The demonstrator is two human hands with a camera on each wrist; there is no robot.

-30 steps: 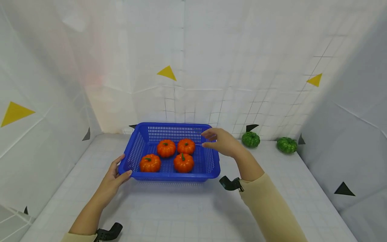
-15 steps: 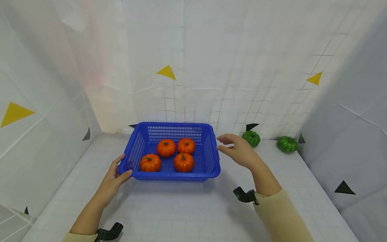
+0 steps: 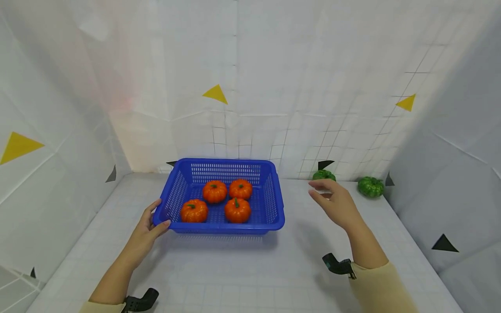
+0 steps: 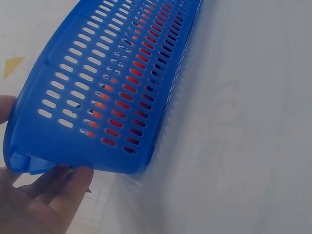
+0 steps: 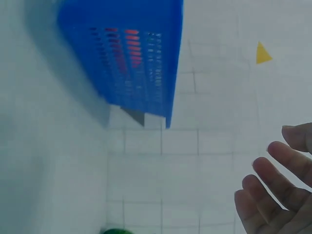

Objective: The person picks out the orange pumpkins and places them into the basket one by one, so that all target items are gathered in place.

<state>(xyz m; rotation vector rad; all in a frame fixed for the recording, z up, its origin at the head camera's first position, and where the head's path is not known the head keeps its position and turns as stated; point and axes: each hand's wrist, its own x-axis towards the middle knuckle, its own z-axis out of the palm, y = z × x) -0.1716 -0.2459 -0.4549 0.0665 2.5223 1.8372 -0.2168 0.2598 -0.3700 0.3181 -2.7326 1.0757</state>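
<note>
A blue plastic basket point(image 3: 223, 227) with perforated walls holds several small orange pumpkins point(image 3: 237, 211). My left hand point(image 3: 141, 240) grips the basket's left end, thumb over the near corner of the rim and fingers along the outside. In the left wrist view, fingertips point(image 4: 78, 183) touch the basket wall point(image 4: 97, 151). My right hand point(image 3: 337, 205) is in the air right of the basket, fingers loosely bent and holding nothing. It partly hides a green pumpkin point(image 3: 323, 174) at the back. Another green pumpkin point(image 3: 370, 187) sits farther right.
A white grid-marked sheet covers the table point(image 3: 235, 269) and the back wall point(image 3: 297, 65). Side walls stand close on the left and right. Yellow and black triangles mark the walls. Each wrist carries a small black camera point(image 3: 337, 264).
My right hand has moved from over the basket's right end to the right, toward the green pumpkins. The left hand and the basket have stayed in place.
</note>
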